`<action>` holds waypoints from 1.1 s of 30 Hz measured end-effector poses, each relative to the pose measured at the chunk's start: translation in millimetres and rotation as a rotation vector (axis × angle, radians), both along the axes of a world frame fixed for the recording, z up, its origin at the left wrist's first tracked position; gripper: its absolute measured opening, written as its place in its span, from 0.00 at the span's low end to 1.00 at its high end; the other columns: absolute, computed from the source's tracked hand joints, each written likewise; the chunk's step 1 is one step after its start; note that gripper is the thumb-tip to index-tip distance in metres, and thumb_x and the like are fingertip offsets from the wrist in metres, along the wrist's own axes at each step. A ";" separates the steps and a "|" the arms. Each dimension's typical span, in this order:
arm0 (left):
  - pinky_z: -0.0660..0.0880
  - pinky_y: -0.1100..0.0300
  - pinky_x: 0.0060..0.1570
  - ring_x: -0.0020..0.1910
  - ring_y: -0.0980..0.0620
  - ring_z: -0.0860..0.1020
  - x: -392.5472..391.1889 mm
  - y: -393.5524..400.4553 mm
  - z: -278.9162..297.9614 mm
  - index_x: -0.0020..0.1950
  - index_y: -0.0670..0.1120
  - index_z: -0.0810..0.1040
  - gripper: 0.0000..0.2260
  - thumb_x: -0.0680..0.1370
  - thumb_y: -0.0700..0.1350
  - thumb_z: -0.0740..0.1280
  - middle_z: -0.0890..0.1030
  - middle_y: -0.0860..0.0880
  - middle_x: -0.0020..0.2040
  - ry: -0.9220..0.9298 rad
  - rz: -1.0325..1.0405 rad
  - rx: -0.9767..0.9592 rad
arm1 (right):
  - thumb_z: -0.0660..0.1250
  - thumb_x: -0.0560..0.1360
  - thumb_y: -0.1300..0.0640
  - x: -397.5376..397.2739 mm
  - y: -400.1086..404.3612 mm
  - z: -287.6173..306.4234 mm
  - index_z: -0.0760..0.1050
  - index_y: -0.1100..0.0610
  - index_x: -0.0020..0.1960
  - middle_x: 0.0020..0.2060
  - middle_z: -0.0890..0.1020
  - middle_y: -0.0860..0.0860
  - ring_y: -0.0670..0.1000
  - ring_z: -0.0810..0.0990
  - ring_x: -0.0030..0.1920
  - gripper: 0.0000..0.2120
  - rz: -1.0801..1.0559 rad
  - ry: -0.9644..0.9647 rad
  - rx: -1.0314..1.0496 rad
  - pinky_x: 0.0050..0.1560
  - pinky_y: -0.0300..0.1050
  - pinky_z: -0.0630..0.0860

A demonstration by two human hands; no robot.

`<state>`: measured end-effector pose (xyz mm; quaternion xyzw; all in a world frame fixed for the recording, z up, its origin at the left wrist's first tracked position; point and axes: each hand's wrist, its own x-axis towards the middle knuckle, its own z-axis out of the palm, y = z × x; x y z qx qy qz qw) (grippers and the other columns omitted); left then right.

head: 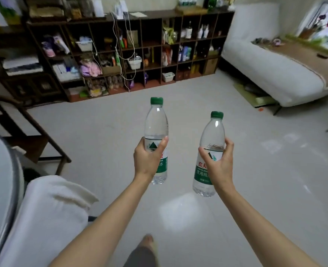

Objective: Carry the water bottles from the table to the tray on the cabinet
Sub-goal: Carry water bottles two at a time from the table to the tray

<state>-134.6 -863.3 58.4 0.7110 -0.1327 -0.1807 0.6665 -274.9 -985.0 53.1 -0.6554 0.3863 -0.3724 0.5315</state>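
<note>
I hold two clear water bottles with green caps and green-and-white labels, both upright over the pale floor. My left hand (148,158) grips the left bottle (156,124) around its label. My right hand (220,161) grips the right bottle (212,132) at its middle, fingers curled round it. Far ahead stands a long dark cabinet (151,16) of open cubbies. On its top at the right sits a wooden tray (191,9) with several bottles in it.
A white sofa bed (271,68) lies at the right, with a windowsill behind it. A dark wooden chair (30,132) stands at the left, with a white cloth (49,212) over furniture near me. White cords (120,54) hang down the cabinet front. My foot (147,239) shows below.
</note>
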 end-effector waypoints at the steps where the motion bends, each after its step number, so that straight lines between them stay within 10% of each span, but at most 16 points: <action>1: 0.80 0.54 0.45 0.44 0.49 0.83 12.6 -21.4 -1.5 0.49 0.48 0.79 0.12 0.72 0.54 0.74 0.84 0.49 0.43 -0.009 -0.020 0.002 | 0.75 0.70 0.56 12.1 -19.6 -1.2 0.63 0.48 0.65 0.52 0.77 0.46 0.49 0.80 0.52 0.29 -0.015 -0.004 -0.004 0.55 0.51 0.79; 33: 0.81 0.53 0.46 0.46 0.49 0.83 530.7 -771.0 6.1 0.52 0.52 0.79 0.15 0.71 0.57 0.73 0.84 0.50 0.46 -0.012 -0.134 0.094 | 0.75 0.71 0.60 502.2 -769.7 32.7 0.64 0.51 0.67 0.50 0.75 0.37 0.31 0.78 0.44 0.30 -0.155 -0.034 -0.025 0.40 0.25 0.73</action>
